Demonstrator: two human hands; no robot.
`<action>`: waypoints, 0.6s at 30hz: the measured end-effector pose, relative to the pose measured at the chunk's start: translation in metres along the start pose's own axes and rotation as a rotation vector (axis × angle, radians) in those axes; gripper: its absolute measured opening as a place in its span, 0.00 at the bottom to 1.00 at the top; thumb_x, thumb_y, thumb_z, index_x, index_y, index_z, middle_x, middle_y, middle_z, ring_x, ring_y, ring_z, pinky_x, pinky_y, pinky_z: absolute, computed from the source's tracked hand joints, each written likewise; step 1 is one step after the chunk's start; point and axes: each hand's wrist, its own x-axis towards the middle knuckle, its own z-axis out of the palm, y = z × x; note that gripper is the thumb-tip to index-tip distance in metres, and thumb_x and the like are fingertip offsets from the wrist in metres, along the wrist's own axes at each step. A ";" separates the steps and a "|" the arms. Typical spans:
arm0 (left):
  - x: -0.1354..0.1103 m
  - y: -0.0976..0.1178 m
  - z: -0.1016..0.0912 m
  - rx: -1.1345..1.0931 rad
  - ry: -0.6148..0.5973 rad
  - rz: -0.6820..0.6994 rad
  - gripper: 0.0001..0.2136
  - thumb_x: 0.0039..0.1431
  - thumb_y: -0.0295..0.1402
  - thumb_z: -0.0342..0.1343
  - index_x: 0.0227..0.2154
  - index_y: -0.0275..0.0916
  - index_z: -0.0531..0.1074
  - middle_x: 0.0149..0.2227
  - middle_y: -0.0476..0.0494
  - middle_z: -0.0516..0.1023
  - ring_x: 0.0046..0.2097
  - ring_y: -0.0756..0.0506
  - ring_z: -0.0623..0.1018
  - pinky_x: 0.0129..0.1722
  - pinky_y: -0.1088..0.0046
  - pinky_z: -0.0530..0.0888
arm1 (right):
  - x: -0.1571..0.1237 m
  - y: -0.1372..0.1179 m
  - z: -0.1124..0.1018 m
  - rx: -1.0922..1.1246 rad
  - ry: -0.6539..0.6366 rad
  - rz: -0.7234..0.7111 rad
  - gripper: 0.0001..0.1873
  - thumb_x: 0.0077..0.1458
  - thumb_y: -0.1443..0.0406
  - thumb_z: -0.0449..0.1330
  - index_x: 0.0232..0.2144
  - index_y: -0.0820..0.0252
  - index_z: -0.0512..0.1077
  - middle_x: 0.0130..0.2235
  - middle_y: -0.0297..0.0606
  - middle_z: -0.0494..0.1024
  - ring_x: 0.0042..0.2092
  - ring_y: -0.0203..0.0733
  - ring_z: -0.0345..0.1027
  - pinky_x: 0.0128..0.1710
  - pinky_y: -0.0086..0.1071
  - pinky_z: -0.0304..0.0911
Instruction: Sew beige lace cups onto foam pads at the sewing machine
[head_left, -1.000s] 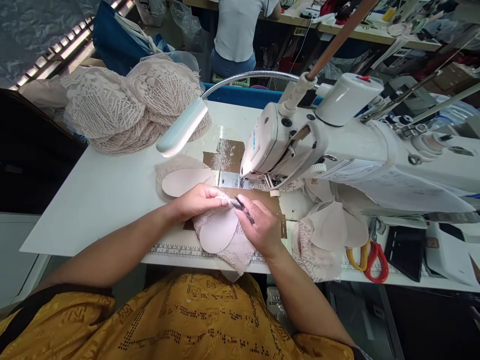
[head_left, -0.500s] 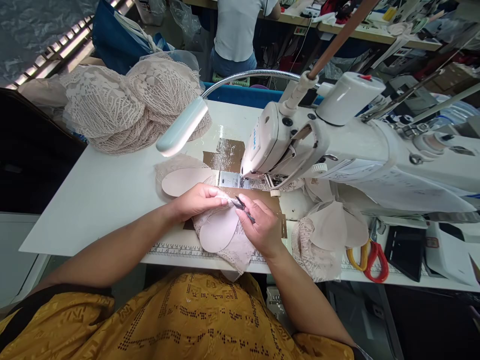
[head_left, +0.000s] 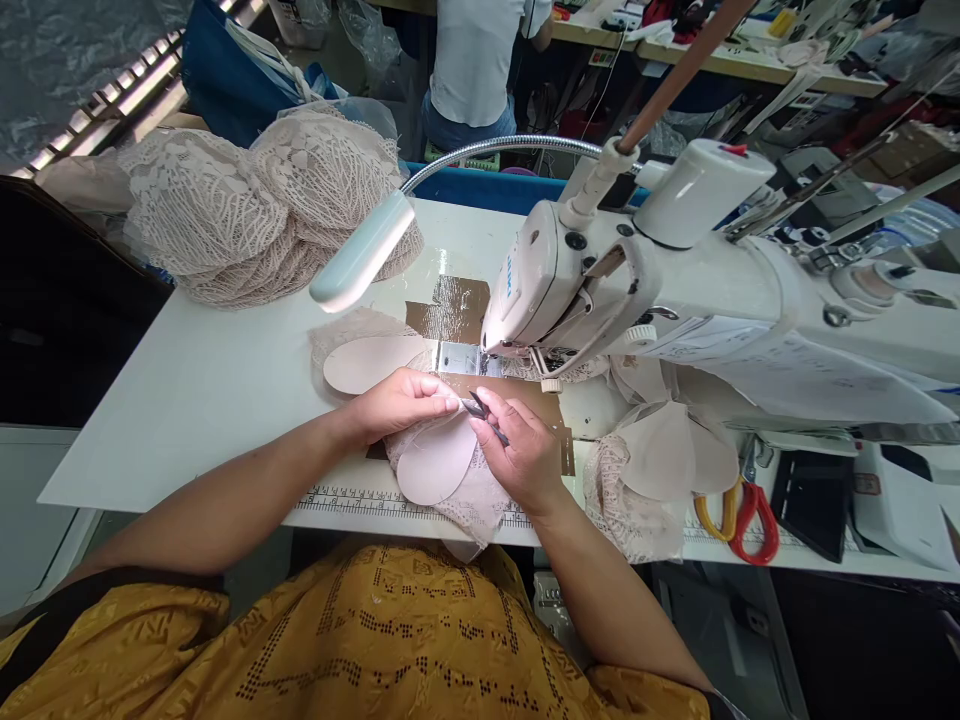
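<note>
Head view, centre frame: at a white bench (head_left: 210,390), the left hand (head_left: 397,400) pinches the upper edge of a lace-backed cup (head_left: 439,468), its grip closed on the fabric. The right hand (head_left: 525,455) holds dark snips (head_left: 480,411), grip clamped round them, their tips at the cup's edge just beside the left fingertips. The cup lies at the bench's near edge, over a ruler (head_left: 337,497), in front of the sewing machine (head_left: 585,290) filling the right of the frame. A gooseneck lamp (head_left: 364,255) hangs above a second cup (head_left: 367,362). A lace pile (head_left: 247,200) sits upper left, scissors (head_left: 739,515) lower right, and another person (head_left: 480,60) in a white top upper centre.
</note>
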 end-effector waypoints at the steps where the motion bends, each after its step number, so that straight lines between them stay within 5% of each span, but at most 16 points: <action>1: 0.000 -0.001 0.000 0.013 -0.013 0.006 0.14 0.55 0.41 0.63 0.26 0.33 0.75 0.19 0.53 0.66 0.21 0.56 0.61 0.20 0.80 0.59 | 0.000 0.000 0.000 0.000 -0.006 -0.008 0.18 0.62 0.61 0.56 0.52 0.60 0.72 0.36 0.41 0.80 0.35 0.40 0.74 0.36 0.32 0.70; 9: 0.002 -0.009 0.000 0.105 -0.029 0.080 0.16 0.56 0.44 0.61 0.31 0.32 0.76 0.30 0.44 0.76 0.30 0.51 0.72 0.30 0.76 0.69 | 0.003 -0.003 -0.002 0.159 -0.038 0.090 0.14 0.62 0.62 0.54 0.48 0.56 0.75 0.41 0.41 0.82 0.42 0.43 0.76 0.44 0.35 0.72; 14: 0.003 -0.011 -0.002 0.157 -0.022 0.096 0.15 0.58 0.43 0.59 0.30 0.33 0.73 0.25 0.49 0.71 0.25 0.54 0.67 0.24 0.80 0.63 | 0.005 -0.006 -0.007 0.304 -0.102 0.237 0.15 0.55 0.55 0.61 0.40 0.58 0.75 0.29 0.35 0.79 0.29 0.39 0.72 0.29 0.30 0.68; 18: 0.004 -0.013 -0.002 0.189 -0.028 0.128 0.14 0.59 0.42 0.59 0.33 0.32 0.75 0.32 0.44 0.76 0.32 0.51 0.73 0.32 0.77 0.69 | 0.007 -0.009 -0.005 0.278 -0.109 0.234 0.09 0.57 0.59 0.59 0.35 0.57 0.75 0.28 0.34 0.78 0.28 0.37 0.70 0.29 0.29 0.65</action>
